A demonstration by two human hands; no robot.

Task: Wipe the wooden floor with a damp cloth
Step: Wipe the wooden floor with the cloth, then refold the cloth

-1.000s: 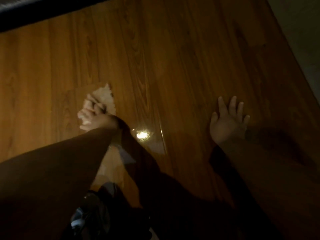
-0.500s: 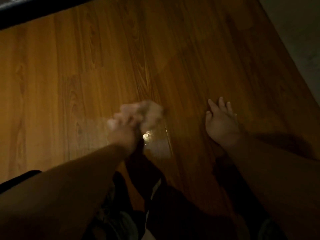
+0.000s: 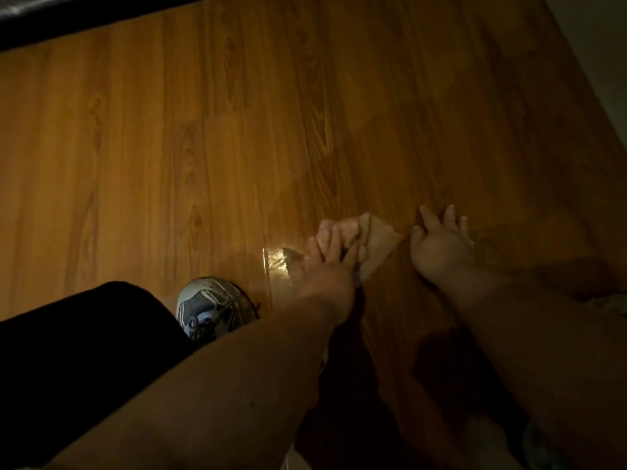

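Fingers (image 3: 334,239) of left hand (image 3: 325,266) curl round crumpled pale cloth (image 3: 378,242) on glossy plank floor (image 3: 203,147); right hand (image 3: 441,249) rests flat, fingers spread; wet streak (image 3: 276,262) glints.

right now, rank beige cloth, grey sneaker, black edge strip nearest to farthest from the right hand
1. Beige cloth, just left of the right hand, in the left hand.
2. Grey sneaker, lower left.
3. Black edge strip, far top left.
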